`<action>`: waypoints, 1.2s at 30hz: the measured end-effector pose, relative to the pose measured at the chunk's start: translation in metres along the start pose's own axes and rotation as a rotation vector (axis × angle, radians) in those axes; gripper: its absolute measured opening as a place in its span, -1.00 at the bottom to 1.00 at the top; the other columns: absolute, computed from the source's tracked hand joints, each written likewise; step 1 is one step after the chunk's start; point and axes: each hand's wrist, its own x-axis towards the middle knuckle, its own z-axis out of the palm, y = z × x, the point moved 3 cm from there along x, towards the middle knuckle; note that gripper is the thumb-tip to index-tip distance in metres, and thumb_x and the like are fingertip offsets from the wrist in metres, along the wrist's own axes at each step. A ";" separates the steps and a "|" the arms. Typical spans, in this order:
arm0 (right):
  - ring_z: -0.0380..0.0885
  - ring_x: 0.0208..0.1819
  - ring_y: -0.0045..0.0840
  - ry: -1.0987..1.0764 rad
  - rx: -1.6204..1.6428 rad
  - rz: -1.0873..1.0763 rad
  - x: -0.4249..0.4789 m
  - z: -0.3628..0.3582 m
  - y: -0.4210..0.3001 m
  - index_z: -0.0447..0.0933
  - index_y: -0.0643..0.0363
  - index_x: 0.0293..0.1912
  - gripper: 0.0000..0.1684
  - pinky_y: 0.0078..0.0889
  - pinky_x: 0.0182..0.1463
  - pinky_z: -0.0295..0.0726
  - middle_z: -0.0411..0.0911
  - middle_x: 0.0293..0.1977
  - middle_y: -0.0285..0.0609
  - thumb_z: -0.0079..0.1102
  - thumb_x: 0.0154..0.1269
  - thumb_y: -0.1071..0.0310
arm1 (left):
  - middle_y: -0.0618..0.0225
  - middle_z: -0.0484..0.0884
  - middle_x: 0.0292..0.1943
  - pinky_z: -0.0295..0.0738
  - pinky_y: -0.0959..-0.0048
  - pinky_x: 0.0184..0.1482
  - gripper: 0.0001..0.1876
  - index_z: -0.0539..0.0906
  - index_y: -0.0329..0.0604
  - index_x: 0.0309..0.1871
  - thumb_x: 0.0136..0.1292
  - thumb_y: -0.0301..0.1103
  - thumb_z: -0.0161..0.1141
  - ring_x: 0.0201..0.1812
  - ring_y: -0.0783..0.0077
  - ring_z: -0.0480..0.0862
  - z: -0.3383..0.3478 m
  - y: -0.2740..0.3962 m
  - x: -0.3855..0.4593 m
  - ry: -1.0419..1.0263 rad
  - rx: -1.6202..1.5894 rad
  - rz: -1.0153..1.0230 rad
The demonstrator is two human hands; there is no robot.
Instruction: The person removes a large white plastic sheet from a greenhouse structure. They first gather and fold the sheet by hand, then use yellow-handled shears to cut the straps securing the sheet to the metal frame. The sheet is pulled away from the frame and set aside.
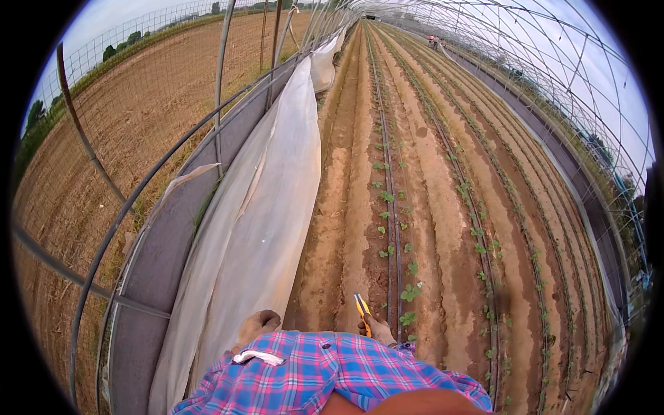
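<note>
My right hand (pixel 380 330) grips a yellow-handled utility knife (pixel 363 313), its pale blade end pointing up and away from me, above the bare soil left of the nearest planted row. Over the right edge of the loose plastic film (pixel 282 171) is my left hand (pixel 258 327), gloved or soiled, its fingers curled. Whether those fingers pinch the film cannot be made out. Young green seedlings (pixel 410 292) grow in the row by my right hand. Two black drip lines (pixel 391 249) run along that row.
Metal greenhouse hoops (pixel 578 62) arch over the beds. A grey low side wall (pixel 155 290) and a curved pipe (pixel 111 233) border the left side, with a ploughed field (pixel 155 98) beyond. More seedling rows (pixel 474 228) lie rightward. People (pixel 433 41) are far off.
</note>
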 end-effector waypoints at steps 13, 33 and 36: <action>0.61 -0.52 -0.42 0.675 -0.497 0.121 0.162 -0.207 -0.070 0.65 0.30 -0.20 -0.59 -0.20 -0.47 0.55 0.63 -0.50 -0.17 0.34 0.33 0.07 | 0.18 0.75 -0.11 0.60 0.18 0.04 -0.55 0.67 -0.11 0.18 0.25 -0.21 0.37 -0.03 0.08 0.72 -0.074 0.310 0.203 0.158 0.127 0.666; 0.61 -0.53 -0.49 0.275 -0.200 0.008 0.540 0.001 -0.421 0.63 0.29 0.01 -0.60 -0.35 -0.52 0.54 0.64 -0.42 -0.20 0.25 0.44 0.13 | 0.04 0.74 0.06 0.60 0.16 0.19 -0.40 0.75 -0.30 0.11 0.07 -0.07 0.53 0.10 0.03 0.73 -0.240 0.640 0.459 0.810 0.864 1.848; 0.48 -0.65 -0.48 0.384 -0.070 0.061 0.574 -0.005 -0.439 0.59 0.30 -0.11 -0.68 -0.37 -0.59 0.51 0.54 -0.55 -0.20 0.22 0.43 0.18 | 0.03 0.74 0.07 0.60 0.16 0.19 -0.41 0.75 -0.30 0.12 0.07 -0.09 0.53 0.10 0.03 0.73 -0.256 0.677 0.523 0.804 0.872 1.884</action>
